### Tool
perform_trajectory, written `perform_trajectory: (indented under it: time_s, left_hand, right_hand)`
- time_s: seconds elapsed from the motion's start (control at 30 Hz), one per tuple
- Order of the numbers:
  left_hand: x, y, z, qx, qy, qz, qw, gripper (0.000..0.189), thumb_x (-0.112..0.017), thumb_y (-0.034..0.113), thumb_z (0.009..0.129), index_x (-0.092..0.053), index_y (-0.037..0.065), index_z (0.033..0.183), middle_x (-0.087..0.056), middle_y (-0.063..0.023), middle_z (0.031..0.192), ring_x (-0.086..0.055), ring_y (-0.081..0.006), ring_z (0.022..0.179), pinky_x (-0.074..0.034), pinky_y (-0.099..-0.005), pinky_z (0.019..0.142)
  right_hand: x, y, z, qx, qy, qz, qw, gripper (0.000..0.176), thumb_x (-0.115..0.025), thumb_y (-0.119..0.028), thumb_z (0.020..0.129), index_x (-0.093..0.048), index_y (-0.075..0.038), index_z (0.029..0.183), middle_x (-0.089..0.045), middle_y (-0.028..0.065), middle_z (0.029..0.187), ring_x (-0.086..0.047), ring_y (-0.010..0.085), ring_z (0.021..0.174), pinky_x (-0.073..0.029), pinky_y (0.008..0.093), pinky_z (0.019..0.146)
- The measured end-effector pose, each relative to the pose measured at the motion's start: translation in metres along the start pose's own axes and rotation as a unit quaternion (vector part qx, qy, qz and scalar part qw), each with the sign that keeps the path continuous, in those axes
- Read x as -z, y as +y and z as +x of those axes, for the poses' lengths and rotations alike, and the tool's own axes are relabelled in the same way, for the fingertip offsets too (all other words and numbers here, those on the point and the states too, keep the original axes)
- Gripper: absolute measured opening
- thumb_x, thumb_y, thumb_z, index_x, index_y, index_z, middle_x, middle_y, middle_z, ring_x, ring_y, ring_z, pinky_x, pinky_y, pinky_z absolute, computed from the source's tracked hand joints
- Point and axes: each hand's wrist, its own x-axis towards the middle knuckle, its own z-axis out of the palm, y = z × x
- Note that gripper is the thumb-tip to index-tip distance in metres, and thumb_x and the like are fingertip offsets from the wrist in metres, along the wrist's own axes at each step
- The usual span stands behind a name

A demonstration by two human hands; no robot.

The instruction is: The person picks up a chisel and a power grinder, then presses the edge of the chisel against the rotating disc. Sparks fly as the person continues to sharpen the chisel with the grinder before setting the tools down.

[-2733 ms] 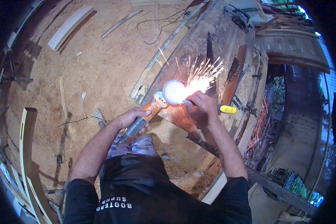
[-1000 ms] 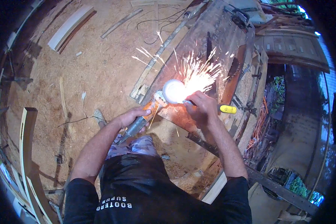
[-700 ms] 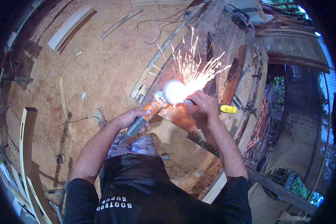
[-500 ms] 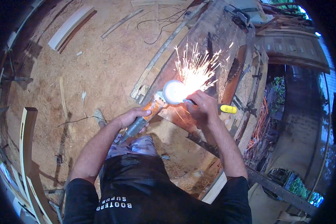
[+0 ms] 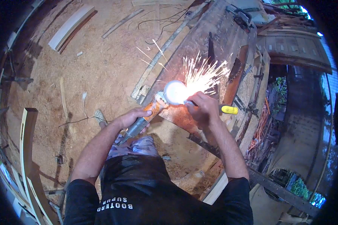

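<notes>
My left hand (image 5: 133,117) is wrapped round the body of an orange and grey angle grinder (image 5: 152,110). Its round disc (image 5: 174,92) glares white, and sparks (image 5: 206,75) fan up and to the right from its edge. Pinched in my right hand (image 5: 202,107) is what looks like a chisel, its yellow handle (image 5: 229,109) jutting out to the right of the hand. The metal tip meets the disc's lower right edge. Glare and my fingers hide most of the blade.
Beneath the disc lies a reddish-brown workbench (image 5: 176,117). A toothed circular blade (image 5: 235,69) and a dark power tool (image 5: 239,18) are farther along it. Curved wooden pieces (image 5: 28,146) stand at left, a pale plank (image 5: 72,28) lies on the sawdust-covered ground, and cables trail at the top.
The spark spray has shifted slightly and leans more to the right, with a few stray sparks now at upper left. Both hands and the grinder stay almost in place.
</notes>
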Motion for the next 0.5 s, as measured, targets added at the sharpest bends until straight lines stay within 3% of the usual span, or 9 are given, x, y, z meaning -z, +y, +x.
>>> perform_trajectory:
  time_s: [0.5]
  left_hand:
    - [-0.0032,0.0035,-0.0022,-0.008,0.001,-0.001,1.000,0.054,-0.066,0.052,0.095,-0.055,0.003,0.116,-0.066,-0.0104,0.085,-0.069,-0.0198,0.062,-0.059,-0.0337,0.055]
  right_hand:
    - [-0.0003,0.0024,0.0007,0.001,0.009,0.000,1.000,0.015,-0.079,-0.016,0.081,-0.068,-0.014,0.090,-0.066,0.0058,0.086,-0.071,0.0292,0.074,-0.058,0.0417,0.062]
